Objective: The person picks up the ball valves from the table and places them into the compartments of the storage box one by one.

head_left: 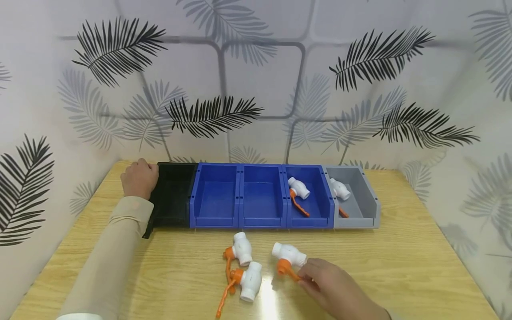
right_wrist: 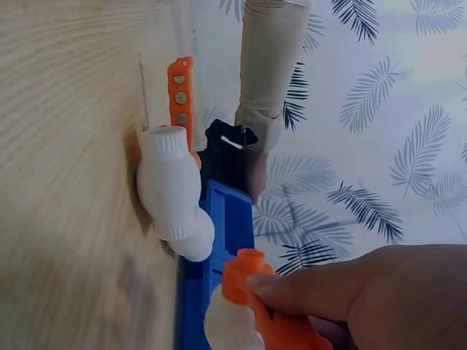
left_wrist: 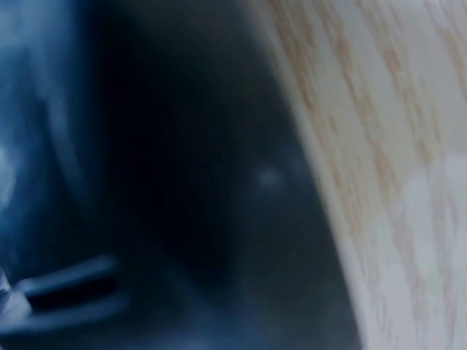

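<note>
My right hand (head_left: 336, 284) pinches the orange handle of a white ball valve (head_left: 289, 254), held up over the table's front part. In the right wrist view the thumb presses on the orange handle (right_wrist: 284, 321). Two more white ball valves with orange handles lie just left of it, a farther one (head_left: 242, 249) and a nearer one (head_left: 251, 282). At the far left, my left hand (head_left: 140, 178) has its fingers curled at the left side wall of the black bin (head_left: 172, 222). The left wrist view shows only dark plastic and wood close up.
Beside the black bin stand blue bins (head_left: 216, 222) in a row, ending in a grey bin (head_left: 360, 222). One valve (head_left: 299, 189) lies in the rightmost blue bin, another (head_left: 340, 190) in the grey one. Behind the wooden table (head_left: 408, 262) hangs a leaf-patterned wall covering (head_left: 260, 80).
</note>
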### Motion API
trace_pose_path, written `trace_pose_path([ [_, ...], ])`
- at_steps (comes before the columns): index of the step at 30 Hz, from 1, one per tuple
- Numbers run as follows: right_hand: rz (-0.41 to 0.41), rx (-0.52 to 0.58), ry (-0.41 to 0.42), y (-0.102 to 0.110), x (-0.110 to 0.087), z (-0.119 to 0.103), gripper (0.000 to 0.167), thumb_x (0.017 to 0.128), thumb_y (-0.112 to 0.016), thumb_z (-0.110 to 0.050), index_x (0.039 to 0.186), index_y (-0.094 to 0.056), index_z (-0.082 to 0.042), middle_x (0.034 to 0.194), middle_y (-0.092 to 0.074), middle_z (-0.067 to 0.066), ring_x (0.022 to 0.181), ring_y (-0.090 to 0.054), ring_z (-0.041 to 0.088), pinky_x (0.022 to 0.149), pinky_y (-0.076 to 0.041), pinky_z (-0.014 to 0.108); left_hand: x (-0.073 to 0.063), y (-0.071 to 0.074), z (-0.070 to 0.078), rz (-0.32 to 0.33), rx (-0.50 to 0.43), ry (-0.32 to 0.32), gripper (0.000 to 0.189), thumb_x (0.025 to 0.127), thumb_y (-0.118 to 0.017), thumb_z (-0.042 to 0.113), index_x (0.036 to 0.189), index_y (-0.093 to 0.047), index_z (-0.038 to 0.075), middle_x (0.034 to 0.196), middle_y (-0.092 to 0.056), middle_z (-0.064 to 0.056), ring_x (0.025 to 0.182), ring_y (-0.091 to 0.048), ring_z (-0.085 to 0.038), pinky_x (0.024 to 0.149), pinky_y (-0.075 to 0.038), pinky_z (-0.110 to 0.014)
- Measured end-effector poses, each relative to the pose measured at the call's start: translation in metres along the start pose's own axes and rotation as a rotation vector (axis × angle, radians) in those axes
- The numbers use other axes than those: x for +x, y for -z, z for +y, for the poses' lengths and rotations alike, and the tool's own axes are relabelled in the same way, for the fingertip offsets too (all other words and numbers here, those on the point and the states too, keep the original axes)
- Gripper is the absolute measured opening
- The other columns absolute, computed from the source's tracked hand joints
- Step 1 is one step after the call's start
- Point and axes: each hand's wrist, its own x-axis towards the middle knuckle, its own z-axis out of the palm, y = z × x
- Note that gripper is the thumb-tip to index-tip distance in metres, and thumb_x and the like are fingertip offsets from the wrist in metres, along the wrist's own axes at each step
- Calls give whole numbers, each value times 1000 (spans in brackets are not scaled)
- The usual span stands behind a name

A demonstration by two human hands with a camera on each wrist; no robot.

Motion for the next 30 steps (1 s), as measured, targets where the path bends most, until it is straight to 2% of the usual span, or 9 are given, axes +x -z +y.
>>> trace_pose_path([
  [4,60,-62,-52,1,11,-3,14,74,-74,-10,80,-63,-17,74,-48,-16,65,-44,0,59,-41,16,0,0,-2,-2,0,4,33,91,-30,20,71,-44,-3,74,-51,-29,69,-50,-48,65,-39,-60],
  [10,159,-119,-63,-2,31,-7,15,72,-75,-8,76,-62,-15,69,-43,-15,61,-39,0,54,-37,15,1,-2,-3,8,3,8,33,91,-31,20,73,-45,-4,75,-51,-29,70,-50,-48,65,-38,-61],
  [18,154,-142,-129,-8,55,-3,11,73,-74,-7,77,-65,-10,65,-42,-12,57,-38,3,52,-36,16,3,-7,-1,44,7,-15,32,91,-34,20,73,-46,-4,75,-51,-28,69,-50,-48,64,-38,-60],
  [30,135,-119,-186,-17,87,10,9,77,-71,-7,77,-62,-9,66,-44,-7,58,-41,7,53,-37,20,0,-2,0,38,-2,-2,32,91,-33,19,77,-46,-5,80,-52,-29,74,-50,-48,68,-38,-60],
])
